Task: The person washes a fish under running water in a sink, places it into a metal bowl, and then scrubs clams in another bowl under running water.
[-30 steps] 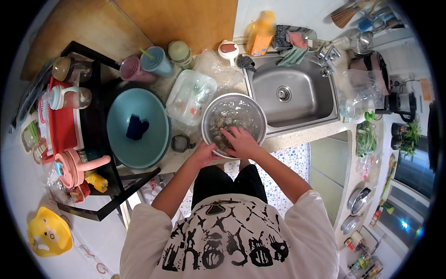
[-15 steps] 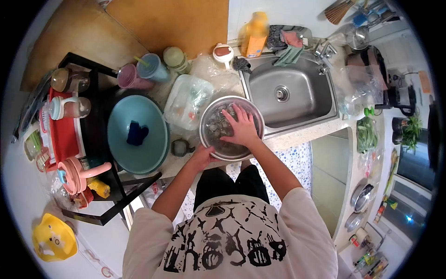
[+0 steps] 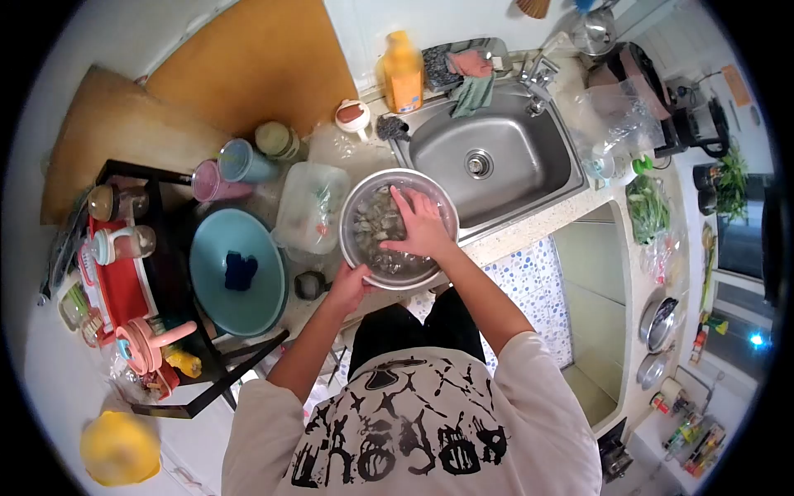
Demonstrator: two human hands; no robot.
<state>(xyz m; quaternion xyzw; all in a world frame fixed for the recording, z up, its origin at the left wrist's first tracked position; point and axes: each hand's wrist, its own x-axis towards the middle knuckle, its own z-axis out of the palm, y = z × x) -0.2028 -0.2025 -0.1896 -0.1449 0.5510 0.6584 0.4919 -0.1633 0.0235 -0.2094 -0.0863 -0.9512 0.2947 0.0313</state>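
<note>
While the left hand [image 3: 351,283] pinches the near rim of the metal bowl [image 3: 348,240], with the thumb at the rim and the other fingers partly hidden, the right hand [image 3: 425,227] lies palm down inside it. Its fingers are spread wide over the small greyish pieces [image 3: 379,217]; whether one is caught beneath them, I cannot tell. The bowl is at the front of the counter [image 3: 475,246], between the sink [image 3: 575,175] and the clear plastic box [image 3: 299,178].

To stir these pieces well, I think it is better that the left hand holds the rim firmly and level, because the bowl is so near to the edge. The right hand should move gently, with loose fingers, reaching also the pieces near the wall, so the liquid does not spill.

About the containers: the bowl holds the pieces in what seems to be water. The blue-green basin [image 3: 213,285] contains a dark blue cloth [image 3: 241,271]. In the plastic box some small reddish thing [image 3: 321,228] shows, too unclear to name. Behind the basin, a pink cup [image 3: 217,183] and a blue cup [image 3: 244,163] stand side by side; their contents I cannot see.
</note>
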